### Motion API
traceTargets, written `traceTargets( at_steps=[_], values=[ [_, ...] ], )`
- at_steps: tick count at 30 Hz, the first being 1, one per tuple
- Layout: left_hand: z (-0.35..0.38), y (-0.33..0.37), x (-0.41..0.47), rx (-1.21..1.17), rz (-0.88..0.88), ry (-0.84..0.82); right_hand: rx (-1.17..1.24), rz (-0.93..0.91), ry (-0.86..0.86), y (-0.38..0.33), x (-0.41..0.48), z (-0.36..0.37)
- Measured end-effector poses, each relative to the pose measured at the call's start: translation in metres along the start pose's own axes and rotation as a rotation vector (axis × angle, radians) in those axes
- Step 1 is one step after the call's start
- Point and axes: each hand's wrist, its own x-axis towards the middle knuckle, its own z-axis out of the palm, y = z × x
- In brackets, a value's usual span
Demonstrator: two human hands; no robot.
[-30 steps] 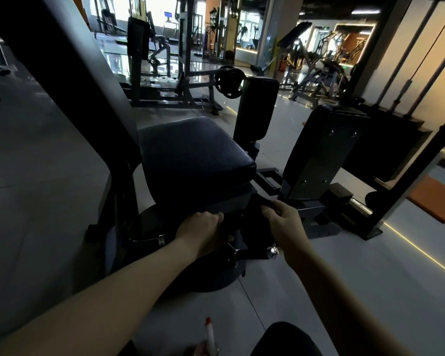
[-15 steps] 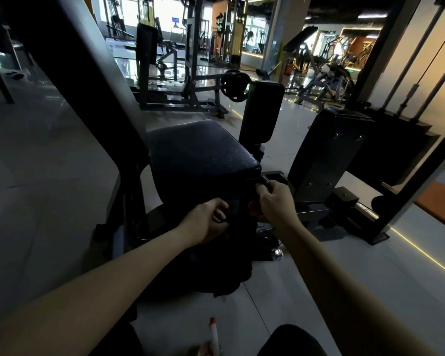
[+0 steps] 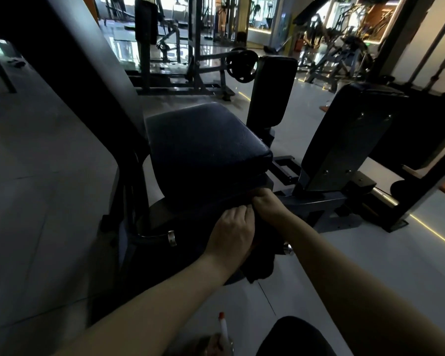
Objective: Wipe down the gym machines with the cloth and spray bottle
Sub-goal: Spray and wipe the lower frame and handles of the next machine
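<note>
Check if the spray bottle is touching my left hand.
Apart. Head view: spray bottle at the frame's bottom edge, left hand far above it gripping the cloth.

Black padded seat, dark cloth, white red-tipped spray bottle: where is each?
Black padded seat [image 3: 203, 142], head view, top of the cushion.
Dark cloth [image 3: 262, 264], head view, hanging lower end.
White red-tipped spray bottle [image 3: 223, 328], head view, nozzle.

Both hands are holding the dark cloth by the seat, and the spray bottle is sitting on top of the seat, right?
Not quite. The head view shows the spray bottle down low beside the person's knee, not on the seat. The left hand and right hand do hold the dark cloth by the seat.
</note>
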Motion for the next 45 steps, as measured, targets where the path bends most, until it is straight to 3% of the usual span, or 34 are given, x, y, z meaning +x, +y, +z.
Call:
traceTargets(
  at_steps=[3,6,9,13,15,17,19,22,24,26,31,35,42,44,45],
  values=[
    [0.001,-0.004,0.01,-0.009,0.015,0.054,0.093,0.059,0.176,0.006,0.004,0.01],
    [-0.007,-0.01,0.014,-0.024,0.029,-0.081,0.099,0.111,0.309,0.003,-0.001,0.013],
    [-0.026,-0.012,0.026,0.042,0.071,-0.267,0.119,0.097,0.197,-0.005,-0.007,0.006],
    [-0.053,-0.03,0.037,0.085,0.174,-0.365,0.271,0.089,0.125,-0.013,-0.029,-0.022],
    [-0.06,-0.047,0.031,0.073,0.139,-0.384,0.272,0.027,0.142,-0.009,-0.041,-0.036],
    [-0.064,-0.065,0.022,0.038,0.023,-0.43,0.16,-0.001,0.049,-0.005,-0.051,-0.039],
    [-0.066,-0.072,0.012,-0.022,-0.089,-0.376,0.021,-0.002,-0.032,-0.003,-0.055,-0.034],
    [-0.069,-0.049,0.005,-0.236,-0.104,-0.262,0.047,-0.001,-0.03,-0.004,-0.051,-0.025],
    [-0.062,-0.023,0.012,-0.328,-0.151,-0.441,0.044,0.001,0.015,-0.005,-0.046,-0.019],
    [-0.047,-0.006,0.023,-0.237,-0.211,-0.556,0.011,0.011,0.068,-0.003,-0.042,-0.015],
    [-0.028,-0.011,0.046,-0.184,-0.243,-0.531,0.322,0.13,0.047,0.011,-0.054,-0.034],
    [-0.025,-0.018,0.057,-0.326,-0.264,-0.68,0.21,0.172,-0.093,0.022,-0.063,-0.038],
    [-0.03,-0.039,0.092,-0.671,-0.303,-1.2,-0.055,0.124,0.046,0.019,-0.066,-0.033],
    [-0.031,-0.039,0.094,-0.717,-0.328,-1.235,-0.064,0.098,0.096,0.02,-0.069,-0.026],
    [-0.031,-0.037,0.09,-0.71,-0.323,-1.174,-0.058,0.086,0.123,0.019,-0.071,-0.023]
  ],
)
